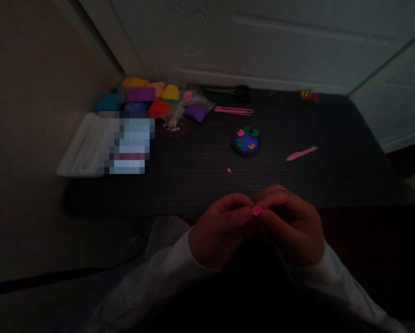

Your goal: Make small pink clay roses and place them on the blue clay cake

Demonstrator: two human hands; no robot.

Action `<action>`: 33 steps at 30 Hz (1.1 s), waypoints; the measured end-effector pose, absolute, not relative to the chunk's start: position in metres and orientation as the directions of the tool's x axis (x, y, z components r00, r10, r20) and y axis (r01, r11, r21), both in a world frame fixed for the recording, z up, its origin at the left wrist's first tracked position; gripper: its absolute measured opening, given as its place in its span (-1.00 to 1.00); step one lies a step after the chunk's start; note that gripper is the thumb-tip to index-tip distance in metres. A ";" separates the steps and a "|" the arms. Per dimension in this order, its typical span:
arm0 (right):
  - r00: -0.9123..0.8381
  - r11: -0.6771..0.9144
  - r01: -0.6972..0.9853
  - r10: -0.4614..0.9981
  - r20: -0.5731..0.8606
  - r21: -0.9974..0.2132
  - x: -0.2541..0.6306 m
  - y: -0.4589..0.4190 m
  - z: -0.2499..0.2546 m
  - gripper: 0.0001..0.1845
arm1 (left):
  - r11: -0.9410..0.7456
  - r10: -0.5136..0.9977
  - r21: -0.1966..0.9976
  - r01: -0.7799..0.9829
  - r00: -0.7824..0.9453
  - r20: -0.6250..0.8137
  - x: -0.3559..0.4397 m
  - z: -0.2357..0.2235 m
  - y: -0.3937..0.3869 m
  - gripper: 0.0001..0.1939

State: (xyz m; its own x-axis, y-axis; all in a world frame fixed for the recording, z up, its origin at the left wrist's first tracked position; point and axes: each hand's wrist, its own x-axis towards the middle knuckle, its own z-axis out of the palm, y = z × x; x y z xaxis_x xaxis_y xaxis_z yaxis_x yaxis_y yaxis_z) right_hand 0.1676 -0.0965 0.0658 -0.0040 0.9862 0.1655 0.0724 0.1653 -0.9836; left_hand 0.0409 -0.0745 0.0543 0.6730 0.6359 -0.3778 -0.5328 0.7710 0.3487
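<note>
We count two hands, a left hand (218, 230) and a right hand (295, 226), with thumbs and fingers pinched on one small pink flower (257, 211) that sits between their fingertips. From it, we find one pink bit (228, 170) at eleven o'clock, one blue disc (247, 140) at twelve and one pink knife (301, 154) at one, on one dark table (186, 180).

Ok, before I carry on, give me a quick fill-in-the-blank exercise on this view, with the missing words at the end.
1. The left hand and right hand hold a small flower-like piece coloured ____.
2. Inside its dark rim, the round model has a base coloured ____.
3. In the picture, the knife-shaped tool lies to the ____ of that model.
4. The scissors lie ____ from the hands than that model does.

Missing words: pink; blue; right; farther.
</note>
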 end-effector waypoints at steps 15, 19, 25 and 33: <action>0.104 0.103 -0.040 0.990 0.098 -0.994 0.158 -0.096 0.054 -0.96 | 0.589 0.808 0.581 -0.562 0.403 -0.430 0.045 0.051 -0.074 -0.95; 0.109 0.083 -0.038 0.991 0.078 -0.996 0.158 -0.094 0.052 -0.96 | 0.625 0.780 0.520 -0.582 0.446 -0.438 0.045 0.050 -0.072 -0.95; 0.108 0.065 0.025 0.992 0.067 -0.998 0.159 -0.092 0.050 -0.92 | 0.682 0.728 0.366 -0.633 0.542 -0.421 0.046 0.041 -0.069 -0.94; 0.141 0.091 0.138 0.984 0.110 -0.986 0.158 -0.092 0.047 -0.96 | 0.681 0.730 0.374 -0.630 0.549 -0.406 0.047 0.036 -0.068 -0.96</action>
State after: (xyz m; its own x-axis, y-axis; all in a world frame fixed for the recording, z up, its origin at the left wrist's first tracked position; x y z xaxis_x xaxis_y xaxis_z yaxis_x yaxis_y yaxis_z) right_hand 0.1583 -0.0917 0.0469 0.1411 0.9838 0.1102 0.1377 0.0908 -0.9863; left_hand 0.0466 -0.0680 0.0362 0.5491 0.7305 -0.4061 -0.6295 0.6811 0.3739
